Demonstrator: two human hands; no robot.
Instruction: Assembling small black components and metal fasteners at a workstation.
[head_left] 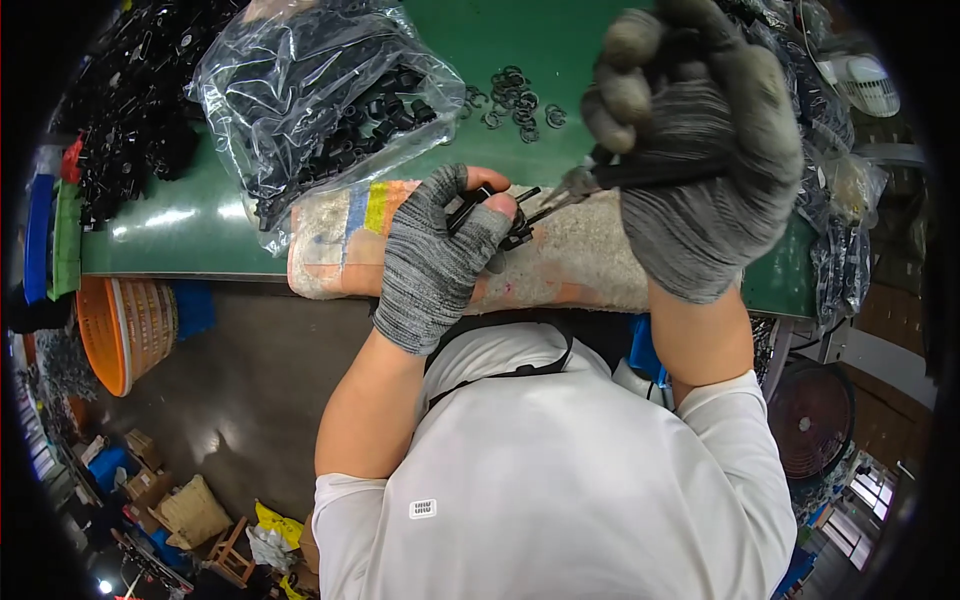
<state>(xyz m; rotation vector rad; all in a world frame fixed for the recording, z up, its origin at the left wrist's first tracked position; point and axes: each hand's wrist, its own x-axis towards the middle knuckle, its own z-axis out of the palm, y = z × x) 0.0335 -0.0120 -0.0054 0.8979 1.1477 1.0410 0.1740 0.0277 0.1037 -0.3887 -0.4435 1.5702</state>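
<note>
Above the cloth pad (590,250), the left hand (430,262) pinched a black part (516,236); the right hand (705,150) gripped pliers (578,186)

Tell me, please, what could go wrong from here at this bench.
A slip of the black and silver hand tool in the grey-gloved right hand could nick the exposed thumb tip of the grey-gloved left hand. The small black part might slide from that grip. The loose black rings on the green tabletop could be knocked away.

Small black part (517,237) held in the left hand (432,258), metal-nosed tool (577,184) gripped in the right hand (708,175), tip pointed toward the part
</note>
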